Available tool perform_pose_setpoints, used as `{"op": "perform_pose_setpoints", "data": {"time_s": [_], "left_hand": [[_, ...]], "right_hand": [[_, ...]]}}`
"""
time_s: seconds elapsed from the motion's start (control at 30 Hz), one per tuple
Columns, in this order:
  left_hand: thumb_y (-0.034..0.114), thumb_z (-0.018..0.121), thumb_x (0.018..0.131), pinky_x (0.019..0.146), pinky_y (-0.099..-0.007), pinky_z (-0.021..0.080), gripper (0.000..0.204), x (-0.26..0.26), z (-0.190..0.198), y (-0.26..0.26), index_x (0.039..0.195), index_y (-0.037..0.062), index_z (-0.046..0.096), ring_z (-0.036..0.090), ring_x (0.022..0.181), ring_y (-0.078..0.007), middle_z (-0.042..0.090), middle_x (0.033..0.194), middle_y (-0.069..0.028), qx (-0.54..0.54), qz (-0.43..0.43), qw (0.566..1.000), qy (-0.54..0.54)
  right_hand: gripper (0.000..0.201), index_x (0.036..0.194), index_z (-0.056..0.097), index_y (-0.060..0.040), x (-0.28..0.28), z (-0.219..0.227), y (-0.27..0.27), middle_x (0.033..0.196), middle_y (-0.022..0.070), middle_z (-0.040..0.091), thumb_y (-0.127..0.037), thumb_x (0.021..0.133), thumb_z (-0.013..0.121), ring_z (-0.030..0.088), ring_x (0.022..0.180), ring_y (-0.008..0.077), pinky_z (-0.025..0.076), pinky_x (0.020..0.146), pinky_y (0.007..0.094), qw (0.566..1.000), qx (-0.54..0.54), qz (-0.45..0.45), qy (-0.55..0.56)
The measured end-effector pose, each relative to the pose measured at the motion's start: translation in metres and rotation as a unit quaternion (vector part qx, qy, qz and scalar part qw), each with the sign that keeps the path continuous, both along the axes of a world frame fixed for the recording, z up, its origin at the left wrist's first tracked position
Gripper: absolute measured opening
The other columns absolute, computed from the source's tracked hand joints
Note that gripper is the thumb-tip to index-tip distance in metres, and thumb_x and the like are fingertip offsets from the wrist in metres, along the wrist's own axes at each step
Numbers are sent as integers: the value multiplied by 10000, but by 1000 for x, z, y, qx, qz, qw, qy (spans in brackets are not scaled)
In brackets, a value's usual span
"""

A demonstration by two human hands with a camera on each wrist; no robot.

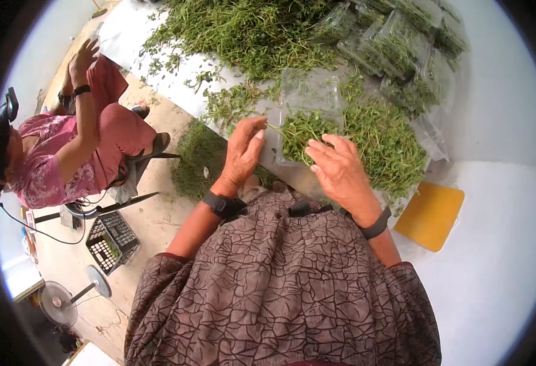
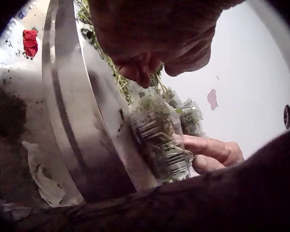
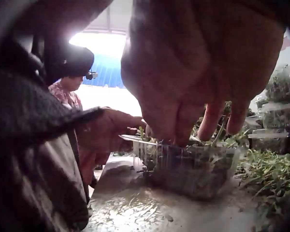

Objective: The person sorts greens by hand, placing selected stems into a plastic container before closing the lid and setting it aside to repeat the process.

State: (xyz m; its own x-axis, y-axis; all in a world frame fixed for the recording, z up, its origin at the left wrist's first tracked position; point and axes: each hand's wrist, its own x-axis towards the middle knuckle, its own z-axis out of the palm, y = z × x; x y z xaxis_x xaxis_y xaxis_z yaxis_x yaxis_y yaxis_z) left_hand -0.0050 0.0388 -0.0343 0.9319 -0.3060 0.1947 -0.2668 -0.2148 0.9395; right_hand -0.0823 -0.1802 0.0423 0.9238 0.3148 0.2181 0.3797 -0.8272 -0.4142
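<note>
A clear plastic box (image 1: 286, 141) with a hinged lid (image 1: 307, 88) folded back stands in front of me, filled with leafy green sprigs (image 1: 301, 131). At its left side my left hand (image 1: 242, 152) pinches a thin green stem (image 1: 272, 127) between thumb and fingers. The left wrist view shows the same hand (image 2: 154, 34) above the box's slotted wall (image 2: 157, 130). My right hand (image 1: 338, 168) rests over the box's right side. Its fingers (image 3: 212, 121) point down, fairly straight, at the greens inside, as the right wrist view shows.
Loose greens (image 1: 381, 143) lie right of the box, with a larger heap (image 1: 237, 30) behind. Filled clear boxes (image 1: 396, 43) are stacked at the back right. A yellow board (image 1: 431, 215) sits by the right edge. On the left another person (image 1: 66, 146) sits near a black crate (image 1: 112, 243) and a fan (image 1: 58, 303).
</note>
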Motion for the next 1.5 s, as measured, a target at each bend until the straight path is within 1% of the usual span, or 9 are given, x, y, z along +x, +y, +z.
{"op": "perform_pose_setpoints", "data": {"time_s": [0.23,0.37,0.43,0.57,0.73,0.93,1.13,1.37,1.5], "left_hand": [[67,637,843,645,-281,479,281,-2,8,-19,1119,29,599,568,722,-141,582,925,-68,-28,13,999,-37],[-20,678,774,626,-333,482,360,3,15,-26,1123,37,613,581,739,-240,588,937,-116,93,-49,981,-163],[9,681,784,660,-366,490,334,6,22,-28,1112,48,629,594,786,-285,595,935,-106,173,-97,934,-296],[21,624,773,772,-389,465,323,4,32,-25,1092,65,649,561,860,-278,591,925,-80,271,-134,908,-291],[17,585,754,762,-381,461,312,2,32,-30,1058,46,648,549,873,-270,560,938,-91,290,-157,888,-320],[-9,606,732,742,-376,471,325,0,40,-33,1056,11,623,556,853,-285,545,929,-108,348,-188,877,-274],[23,655,757,763,-370,478,325,-10,43,-28,1077,-10,612,556,863,-287,568,997,-117,261,-173,900,-303],[89,690,753,880,-430,458,429,-13,35,-23,1160,-6,592,551,1028,-319,568,1206,-136,276,-182,900,-283],[126,626,819,1086,-465,309,499,-12,28,-26,1295,24,521,415,1285,-345,441,1405,-164,270,-197,903,-272]], "right_hand": [[205,968,670,-33,8,-15,3,1112,104,647,-64,766,667,504,1176,309,341,1050,492,997,-63,53,-10],[225,979,668,-32,8,-13,2,1113,100,651,-67,757,677,508,1176,311,344,1049,493,997,-59,57,3],[242,997,667,-33,5,-8,-4,1128,97,654,-75,759,683,524,1159,308,360,1036,478,999,0,51,-14],[266,1029,666,-38,0,4,-24,1142,95,655,-74,766,687,543,1135,296,390,1007,447,998,38,-19,-54],[300,1069,661,-34,-13,-4,-42,1130,97,664,-61,771,682,557,1111,279,419,969,418,992,59,-104,-38],[343,1114,640,-30,-24,-7,-25,1177,99,641,-128,788,683,520,1158,295,371,1021,441,998,18,-57,-21],[350,1105,637,-24,-19,-12,-13,1206,116,616,-193,802,680,479,1203,321,311,1070,471,1000,5,-16,-25],[287,1025,641,-22,-15,-22,-14,1127,113,636,-234,832,661,474,1208,323,289,1077,513,1000,5,9,4],[252,987,632,-27,-13,-21,-12,1061,112,645,-225,833,665,487,1192,320,299,1069,518,1000,12,10,15]]}}
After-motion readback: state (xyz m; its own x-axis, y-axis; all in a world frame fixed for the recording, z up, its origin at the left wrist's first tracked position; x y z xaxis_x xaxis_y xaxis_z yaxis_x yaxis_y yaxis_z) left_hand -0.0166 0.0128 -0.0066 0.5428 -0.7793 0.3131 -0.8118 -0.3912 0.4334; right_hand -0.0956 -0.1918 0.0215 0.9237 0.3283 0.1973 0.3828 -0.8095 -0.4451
